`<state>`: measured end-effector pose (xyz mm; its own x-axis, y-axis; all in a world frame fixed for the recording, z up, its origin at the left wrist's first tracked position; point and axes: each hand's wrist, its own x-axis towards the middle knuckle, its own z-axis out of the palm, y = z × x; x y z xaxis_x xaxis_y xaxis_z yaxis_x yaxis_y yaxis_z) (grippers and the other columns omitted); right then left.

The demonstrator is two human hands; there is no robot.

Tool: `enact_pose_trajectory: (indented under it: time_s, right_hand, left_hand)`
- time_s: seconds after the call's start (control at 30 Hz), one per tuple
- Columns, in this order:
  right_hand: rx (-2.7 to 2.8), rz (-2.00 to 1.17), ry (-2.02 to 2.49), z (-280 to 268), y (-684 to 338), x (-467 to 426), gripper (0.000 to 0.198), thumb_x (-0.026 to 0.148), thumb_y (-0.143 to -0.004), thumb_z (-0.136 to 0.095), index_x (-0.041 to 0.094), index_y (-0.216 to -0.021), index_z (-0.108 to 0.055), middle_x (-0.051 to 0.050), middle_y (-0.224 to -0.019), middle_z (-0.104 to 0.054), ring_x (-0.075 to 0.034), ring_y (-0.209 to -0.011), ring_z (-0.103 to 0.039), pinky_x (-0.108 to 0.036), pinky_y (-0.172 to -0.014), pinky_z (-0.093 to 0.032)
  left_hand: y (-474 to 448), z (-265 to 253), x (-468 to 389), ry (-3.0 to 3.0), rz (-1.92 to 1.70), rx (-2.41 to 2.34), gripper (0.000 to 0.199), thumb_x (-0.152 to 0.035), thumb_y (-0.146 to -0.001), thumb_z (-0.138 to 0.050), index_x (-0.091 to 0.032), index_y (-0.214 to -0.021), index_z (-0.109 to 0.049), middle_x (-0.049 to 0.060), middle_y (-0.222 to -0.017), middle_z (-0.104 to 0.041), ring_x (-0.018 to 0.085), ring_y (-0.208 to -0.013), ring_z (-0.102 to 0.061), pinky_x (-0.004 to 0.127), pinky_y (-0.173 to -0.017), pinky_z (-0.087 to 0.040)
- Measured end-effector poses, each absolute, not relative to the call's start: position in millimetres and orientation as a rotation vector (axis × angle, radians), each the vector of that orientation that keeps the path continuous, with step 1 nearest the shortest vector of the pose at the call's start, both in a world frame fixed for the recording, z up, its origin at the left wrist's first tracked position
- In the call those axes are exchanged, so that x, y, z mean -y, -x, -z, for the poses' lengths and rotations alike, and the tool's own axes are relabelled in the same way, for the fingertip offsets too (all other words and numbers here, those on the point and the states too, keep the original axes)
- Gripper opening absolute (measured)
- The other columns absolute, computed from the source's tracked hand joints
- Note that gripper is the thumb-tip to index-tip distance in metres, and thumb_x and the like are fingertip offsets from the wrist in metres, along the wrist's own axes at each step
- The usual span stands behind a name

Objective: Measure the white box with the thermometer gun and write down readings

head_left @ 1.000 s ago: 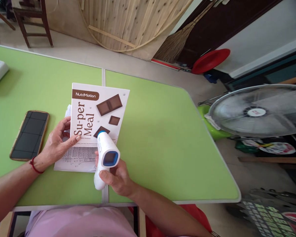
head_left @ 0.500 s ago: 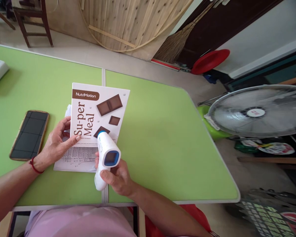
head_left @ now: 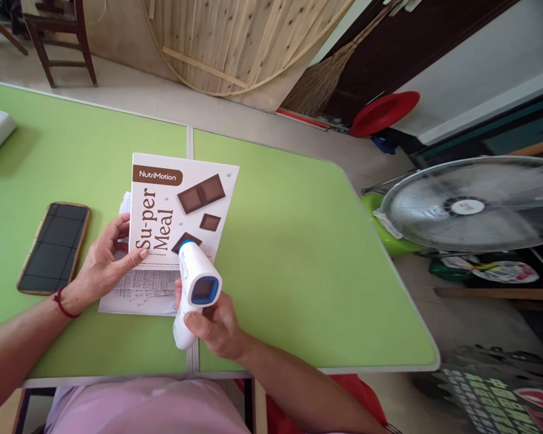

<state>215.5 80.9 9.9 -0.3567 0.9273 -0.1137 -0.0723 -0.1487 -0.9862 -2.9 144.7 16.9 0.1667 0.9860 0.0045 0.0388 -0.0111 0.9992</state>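
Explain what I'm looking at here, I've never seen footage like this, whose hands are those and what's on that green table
The picture comes from one camera worn on a person's head, looking forward and down, so the two bare arms reaching in from the bottom are that person's own. No machine is involved. The left hand, with a red cord at the wrist, rests on the edge of a white packet printed with brown chocolate squares, which lies on a printed paper sheet. The right hand grips a white and blue handheld device with a small screen, its tip pointed at the packet. Left of them a black phone in a tan case lies flat on the light green table. A grey fan stands beside the table.
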Motion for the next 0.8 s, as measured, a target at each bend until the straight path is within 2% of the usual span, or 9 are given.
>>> enact_pose_trajectory:
  time_s: [0.37, 0.8]
  right_hand:
    - [1.359, -1.596, 1.073, -12.3, -216.3, -81.6, 0.040, 0.059, -0.074, -0.065, 0.021, -0.082, -0.059, -0.001, -0.067, -0.052, -0.016, -0.063, -0.050, -0.031, -0.058, -0.048]
    - [1.289, -1.613, 1.088, -10.5, -216.8, -82.4, 0.040, 0.056, -0.069, -0.071, 0.020, -0.081, -0.059, -0.001, -0.069, -0.053, -0.015, -0.065, -0.049, -0.031, -0.060, -0.046]
  left_hand:
    - [3.1, -17.4, -144.9, -1.316, -1.081, -1.105, 0.061, -0.038, -0.079, -0.075, -0.023, -0.132, -0.049, 0.010, -0.129, -0.061, 0.027, -0.113, -0.061, 0.040, -0.092, -0.055]
    - [4.8, -19.4, -144.8, -1.361, -1.077, -1.080, 0.058, -0.039, -0.082, -0.072, -0.026, -0.134, -0.048, 0.008, -0.128, -0.061, 0.027, -0.115, -0.059, 0.039, -0.090, -0.056]
